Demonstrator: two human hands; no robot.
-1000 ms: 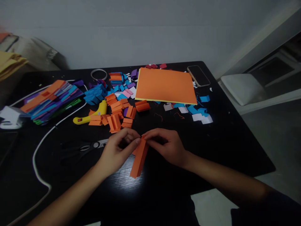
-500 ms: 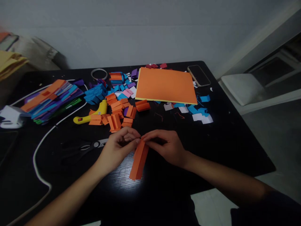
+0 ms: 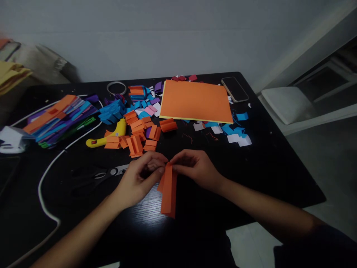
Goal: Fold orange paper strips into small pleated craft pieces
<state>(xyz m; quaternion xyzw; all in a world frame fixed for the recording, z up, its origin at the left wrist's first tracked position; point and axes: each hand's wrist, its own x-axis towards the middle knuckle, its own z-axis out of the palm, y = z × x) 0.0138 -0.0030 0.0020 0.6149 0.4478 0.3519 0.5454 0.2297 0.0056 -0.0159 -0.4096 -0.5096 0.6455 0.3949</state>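
Observation:
A folded orange paper strip (image 3: 169, 191) hangs toward me over the black table, pinched at its far end by both hands. My left hand (image 3: 142, 176) grips its left side between thumb and fingers. On the right side of the same end, my right hand (image 3: 195, 167) has its thumb and fingertips closed on the paper. Black-handled scissors (image 3: 107, 173) lie just left of my left hand. Beyond the hands are several folded orange pieces (image 3: 135, 145) and a yellow glue gun (image 3: 111, 136).
Orange sheets (image 3: 195, 100) lie at the back beside a phone (image 3: 235, 89). Blue and white scraps (image 3: 238, 137) are at the right. Coloured strips (image 3: 63, 119), a tape ring (image 3: 116, 88) and a white cable (image 3: 41, 190) occupy the left. A wall stands behind the table (image 3: 264, 167).
The orange strip has swung slightly right at its near end and shows a flap at its left. My right hand has shifted slightly up and left.

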